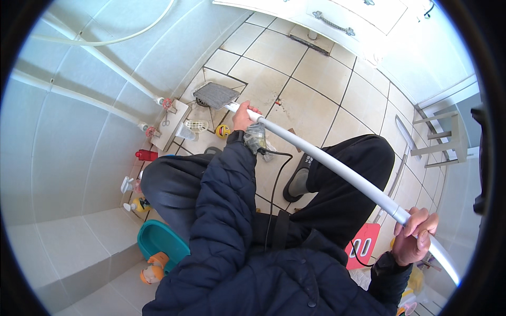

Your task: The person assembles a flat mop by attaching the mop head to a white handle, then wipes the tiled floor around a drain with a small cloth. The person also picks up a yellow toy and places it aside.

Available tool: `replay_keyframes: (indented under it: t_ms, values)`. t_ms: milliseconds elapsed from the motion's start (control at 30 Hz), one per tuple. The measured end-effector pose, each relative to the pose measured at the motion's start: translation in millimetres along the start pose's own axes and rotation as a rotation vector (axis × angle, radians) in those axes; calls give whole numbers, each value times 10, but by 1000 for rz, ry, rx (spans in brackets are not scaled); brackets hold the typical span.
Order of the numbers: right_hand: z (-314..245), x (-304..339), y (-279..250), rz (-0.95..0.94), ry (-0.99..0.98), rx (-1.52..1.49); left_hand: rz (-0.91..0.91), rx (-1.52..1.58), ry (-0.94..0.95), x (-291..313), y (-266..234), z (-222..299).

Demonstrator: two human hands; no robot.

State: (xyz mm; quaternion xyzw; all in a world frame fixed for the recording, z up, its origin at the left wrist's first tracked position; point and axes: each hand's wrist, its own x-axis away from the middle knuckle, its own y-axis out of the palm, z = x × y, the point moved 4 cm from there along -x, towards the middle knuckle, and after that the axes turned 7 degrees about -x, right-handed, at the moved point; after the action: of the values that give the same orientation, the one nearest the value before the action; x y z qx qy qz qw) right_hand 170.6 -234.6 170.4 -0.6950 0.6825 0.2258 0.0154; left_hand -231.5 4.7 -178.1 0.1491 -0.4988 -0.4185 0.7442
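A flat mop (pixel 327 157) with a long white and silver pole slants across the view from the far left to the lower right. My left hand (pixel 244 116) is closed round the pole just behind the grey mop head (pixel 216 95). Farther back along the pole, my right hand (pixel 415 238) grips the silver section with curled fingers. The grey head is over a round floor drain (pixel 201 102), partly covering it; whether it touches the floor I cannot tell. Beside my left wrist is a crumpled clear plastic wrapping (pixel 256 138), with a black cable running from it.
Two wall pipes with red valves (pixel 167 104) are on the left. A yellow ball (pixel 223 131), a clear cup (pixel 186 131) and several bottles are nearby. A teal basin (pixel 153 238) stands at lower left, a wooden stool (pixel 445 138) at right, a white cabinet (pixel 295 8) ahead.
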Motion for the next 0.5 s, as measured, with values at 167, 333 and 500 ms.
replay_keyframes:
  t_ms: [167, 333, 500]
  values:
    - [-76, 69, -12, 7, -55, -3, -46, 45, -110, 271, 72, -40]
    - [-12, 96, 62, -40, -87, -1, -6, 43, -60, 749, 456, -411]
    - [199, 199, 216, -109, -61, -8, -60, 69, -37, 1371, 794, -693]
